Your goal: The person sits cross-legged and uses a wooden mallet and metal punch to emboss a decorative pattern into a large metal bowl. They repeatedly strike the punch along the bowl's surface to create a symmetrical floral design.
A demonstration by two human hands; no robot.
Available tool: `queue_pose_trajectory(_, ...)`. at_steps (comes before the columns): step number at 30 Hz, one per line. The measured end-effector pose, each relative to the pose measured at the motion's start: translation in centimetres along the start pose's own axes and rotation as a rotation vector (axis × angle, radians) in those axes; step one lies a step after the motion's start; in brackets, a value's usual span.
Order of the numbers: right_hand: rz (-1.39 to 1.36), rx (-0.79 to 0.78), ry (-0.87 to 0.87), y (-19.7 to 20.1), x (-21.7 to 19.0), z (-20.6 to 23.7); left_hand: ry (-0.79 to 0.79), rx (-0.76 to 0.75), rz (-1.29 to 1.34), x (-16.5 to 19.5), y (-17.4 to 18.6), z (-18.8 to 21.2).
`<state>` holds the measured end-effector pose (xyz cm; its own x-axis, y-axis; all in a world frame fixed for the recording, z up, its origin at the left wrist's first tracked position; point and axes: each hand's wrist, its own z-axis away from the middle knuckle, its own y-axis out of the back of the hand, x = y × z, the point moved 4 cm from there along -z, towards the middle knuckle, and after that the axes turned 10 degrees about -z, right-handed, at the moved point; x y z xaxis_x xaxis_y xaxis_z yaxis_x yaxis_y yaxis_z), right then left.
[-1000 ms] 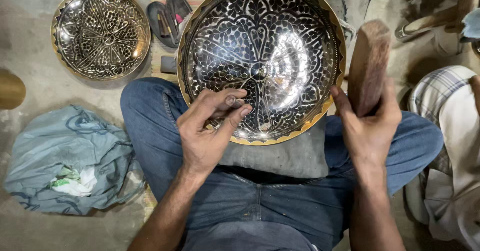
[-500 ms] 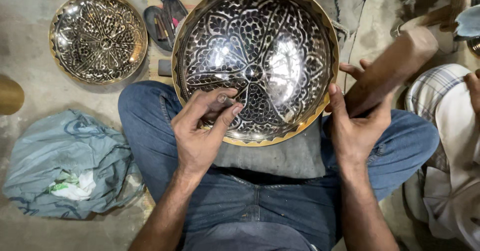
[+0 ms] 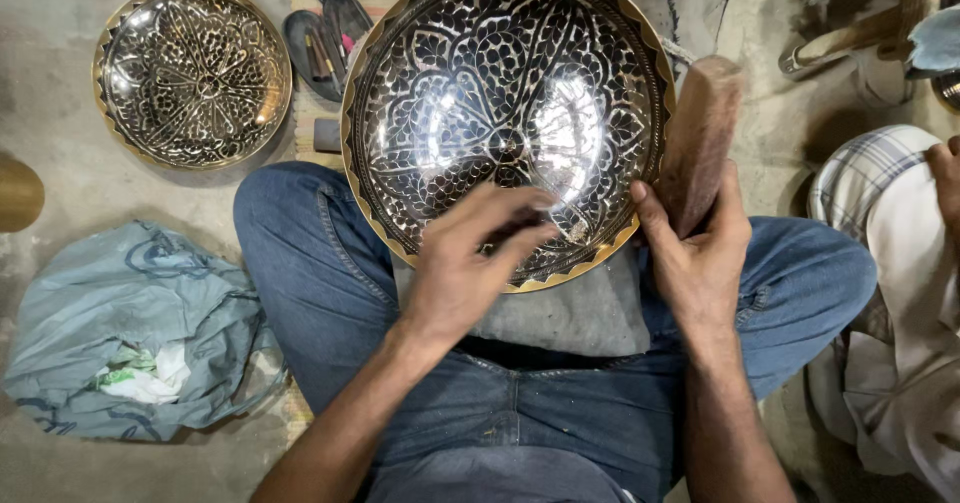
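Resting on: large engraved bowl [image 3: 500, 93] tilted on a grey cloth pad [image 3: 570, 313] across the crossed legs in blue jeans [image 3: 320, 263], inner face turned up toward the camera, gilt scalloped rim at the near edge.
Left hand: left hand [image 3: 470, 273] laid over the near part of the bowl's inner face, fingers stretched toward the far right and drawn together at the tips; blurred, so cannot tell whether a small tool is pinched there or the fingertips alone touch the metal.
Right hand: right hand [image 3: 700, 263] closed around the near end of a wooden block [image 3: 700, 138], thumb against the bowl's right rim.
Block axis: long axis running near to far, leaning slightly right, upright beside the bowl's right edge and touching or just beside the rim.
Key relation: contact spot of the left fingertips lies just left of the block and right hand, on the near right quadrant of the engraved pattern; right hand nearer the rim, left hand nearer the centre boss.
Bowl centre: far and slightly left of the left fingertips.
Left of scene: smaller engraved bowl [image 3: 192, 75] on the floor, well apart from both hands; crumpled grey-blue bag [image 3: 130, 323] near it on the near left.
Far side: sandals [image 3: 325, 28] between the two bowls.
Right edge: another person's checked cloth [image 3: 870, 193] and hand [image 3: 945, 178], apart from the work.
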<state>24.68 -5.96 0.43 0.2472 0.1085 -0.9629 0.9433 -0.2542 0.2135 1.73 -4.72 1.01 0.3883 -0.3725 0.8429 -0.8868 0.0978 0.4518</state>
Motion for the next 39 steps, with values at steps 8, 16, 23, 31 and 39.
queue_pose_trajectory(8,0.439,-0.056,0.012,2.0,-4.0,0.3,0.029,-0.206,0.095,-1.4,-2.4,-2.6)
queue_pose_trajectory(16,0.606,-0.247,-0.092,1.8,-4.3,0.0,0.114,-0.198,0.071,-1.2,-2.1,-2.6)
queue_pose_trajectory(23,0.494,-0.308,-0.199,-0.3,-2.0,2.6,0.117,-0.187,-0.018,-1.1,0.5,-2.2)
queue_pose_trajectory(31,0.604,-0.405,0.149,-0.7,-6.6,3.9,0.154,0.033,-0.043,0.8,5.6,0.4)
queue_pose_trajectory(39,0.612,-0.965,0.267,-4.5,-6.7,5.9,0.119,0.113,-0.103,0.3,4.8,2.4)
